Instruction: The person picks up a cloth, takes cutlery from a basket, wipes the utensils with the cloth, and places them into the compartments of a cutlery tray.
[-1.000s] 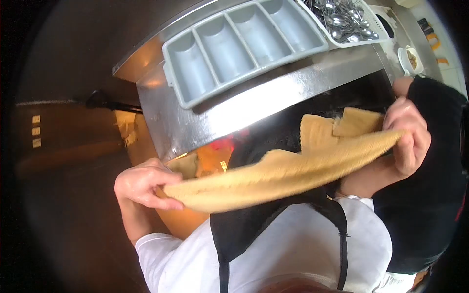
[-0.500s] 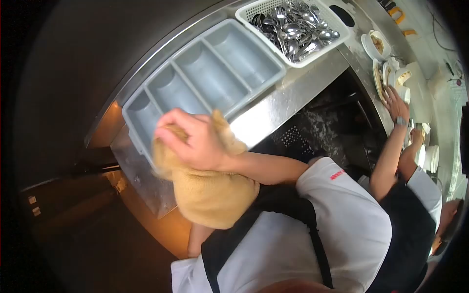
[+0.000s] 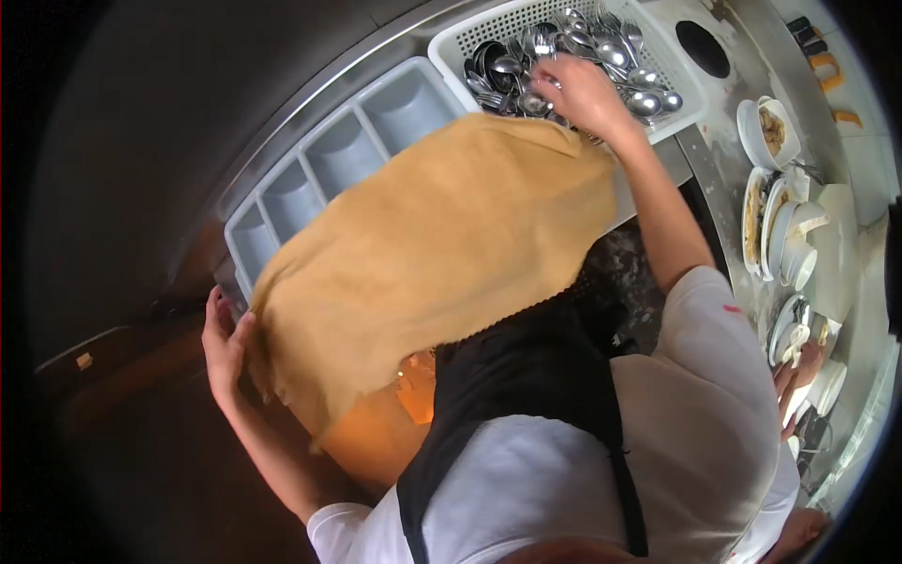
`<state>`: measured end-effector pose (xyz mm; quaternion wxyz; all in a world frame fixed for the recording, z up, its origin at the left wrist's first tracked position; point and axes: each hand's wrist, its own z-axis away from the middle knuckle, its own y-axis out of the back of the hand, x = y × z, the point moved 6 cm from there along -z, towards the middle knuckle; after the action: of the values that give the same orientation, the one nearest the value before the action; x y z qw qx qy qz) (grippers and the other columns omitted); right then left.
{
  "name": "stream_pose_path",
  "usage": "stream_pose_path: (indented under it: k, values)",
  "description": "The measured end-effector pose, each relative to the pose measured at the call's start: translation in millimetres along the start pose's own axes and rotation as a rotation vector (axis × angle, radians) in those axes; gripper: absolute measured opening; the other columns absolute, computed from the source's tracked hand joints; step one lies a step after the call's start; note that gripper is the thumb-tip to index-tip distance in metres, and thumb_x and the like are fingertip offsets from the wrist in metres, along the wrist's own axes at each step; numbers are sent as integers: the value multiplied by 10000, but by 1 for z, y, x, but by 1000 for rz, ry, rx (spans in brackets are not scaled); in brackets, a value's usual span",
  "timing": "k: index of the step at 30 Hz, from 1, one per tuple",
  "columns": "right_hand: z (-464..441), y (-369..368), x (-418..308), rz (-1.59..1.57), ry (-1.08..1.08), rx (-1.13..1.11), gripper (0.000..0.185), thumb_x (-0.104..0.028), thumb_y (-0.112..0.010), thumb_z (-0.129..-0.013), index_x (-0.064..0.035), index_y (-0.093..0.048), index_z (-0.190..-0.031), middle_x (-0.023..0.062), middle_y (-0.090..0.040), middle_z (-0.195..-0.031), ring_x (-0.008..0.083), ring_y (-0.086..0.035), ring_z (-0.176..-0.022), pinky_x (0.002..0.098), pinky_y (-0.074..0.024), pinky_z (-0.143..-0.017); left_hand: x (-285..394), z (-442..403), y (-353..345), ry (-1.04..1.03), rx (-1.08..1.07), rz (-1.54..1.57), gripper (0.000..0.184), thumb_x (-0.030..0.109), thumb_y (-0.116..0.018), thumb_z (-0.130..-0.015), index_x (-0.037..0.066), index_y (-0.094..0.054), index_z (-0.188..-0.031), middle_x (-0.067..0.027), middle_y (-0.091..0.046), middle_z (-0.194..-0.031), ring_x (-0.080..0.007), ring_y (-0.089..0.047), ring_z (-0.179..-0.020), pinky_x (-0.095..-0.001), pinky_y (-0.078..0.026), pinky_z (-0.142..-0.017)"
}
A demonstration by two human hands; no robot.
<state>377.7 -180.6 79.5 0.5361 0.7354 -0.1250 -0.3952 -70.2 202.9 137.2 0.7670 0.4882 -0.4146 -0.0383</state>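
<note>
Covering the near edge of the tray [image 3: 343,155], the cloth [image 3: 432,244] overhung the counter [image 3: 673,160]. The left hand [image 3: 225,346] (open, fingers spread) stood by the cloth's left end; the right hand [image 3: 581,96] was among cutlery [image 3: 646,100] in the basket [image 3: 462,41], its grip unclear.

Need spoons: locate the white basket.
Head view: the white basket is at the top, right of centre, beside the grey tray, under the right hand.

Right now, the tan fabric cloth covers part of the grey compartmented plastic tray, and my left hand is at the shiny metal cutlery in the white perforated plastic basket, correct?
Not quite: in the head view, it's your right hand at the metal cutlery in the white basket. The tan cloth does cover part of the grey tray.
</note>
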Motion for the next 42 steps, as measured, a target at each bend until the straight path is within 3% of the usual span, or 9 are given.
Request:
stream_pose_path:
  k: [5, 8, 10, 18, 23, 28, 32, 37, 42]
  values:
    - [16, -62, 29, 320, 203, -28, 167, -86, -564, -824, -39, -587, -983, 178, -631, -927, 366, -604, -894, 461, -483, -788, 1, 16, -69, 5, 8, 196, 469, 165, -606, -912, 7, -478, -1335, -197, -552, -1291, -271, -530, -1195, -367, -408, -1002]
    - [5, -39, 28, 74, 178, -60, 147, -118, -546, -864, -29, -567, -979, 213, -617, -905, 391, -594, -873, 480, -474, -759, 34, 36, -116, -208, 50, -378, 432, 189, -585, -913, 20, -513, -1304, -199, -475, -1372, -348, -421, -1297, -426, -326, -1079]
    - [-12, -23, 37, -82, -116, 120, 225, -205, -498, -931, -16, -582, -1021, 232, -645, -896, 382, -634, -849, 502, -507, -719, 20, 43, -133, -202, 171, -281, 417, 185, -583, -904, 29, -527, -1287, -208, -431, -1402, -371, -374, -1320, -451, -283, -1099]
    - [-3, -92, -1, 132, -368, -225, 601, -354, -644, -846, 88, -442, -1201, 285, -608, -1099, 405, -602, -1041, 442, -481, -903, -2, 49, -152, -235, 443, -384, 387, 101, -500, -870, 82, -562, -1251, -175, -441, -1408, -349, -455, -1254, -465, -347, -1004]
    - [-24, -96, 21, -93, -484, -123, 390, -224, -687, -718, 48, -622, -991, 269, -648, -994, 386, -630, -977, 426, -489, -812, 1, 51, -146, -269, 488, -337, 355, 113, -528, -851, 86, -594, -1199, -155, -471, -1383, -337, -500, -1200, -461, -369, -967]
    - [-4, -80, 44, -644, -632, 104, 248, -224, -661, -859, 20, -647, -901, 68, -609, -773, 141, -534, -680, 346, -444, -616, -3, 52, -140, -304, 469, -269, 326, 127, -536, -862, 73, -611, -1175, -167, -477, -1372, -345, -505, -1184, -456, -383, -956]
    - [0, -41, 62, 6, -537, 163, 297, -259, -669, -851, 36, -635, -857, 80, -624, -766, 174, -582, -665, 349, -456, -607, -2, 53, -137, -339, 456, -246, 312, 138, -536, -870, 61, -620, -1161, -179, -472, -1372, -362, -502, -1176, -458, -386, -955]
    - [7, -51, 63, -1154, -732, 152, 196, -292, -620, -906, -96, -617, -889, -18, -628, -773, 108, -592, -674, 266, -462, -595, -2, 51, -137, -324, 420, -231, 302, 158, -528, -892, 41, -616, -1156, -197, -480, -1356, -371, -481, -1204, -447, -377, -994]
    - [-31, 21, 98, -961, -539, 413, 302, -287, -487, -973, -21, -564, -851, 82, -608, -740, 153, -583, -583, 296, -453, -527, -16, 48, -136, -276, 455, -111, 333, 124, -536, -901, 4, -567, -1211, -198, -491, -1344, -346, -475, -1226, -422, -363, -1027]
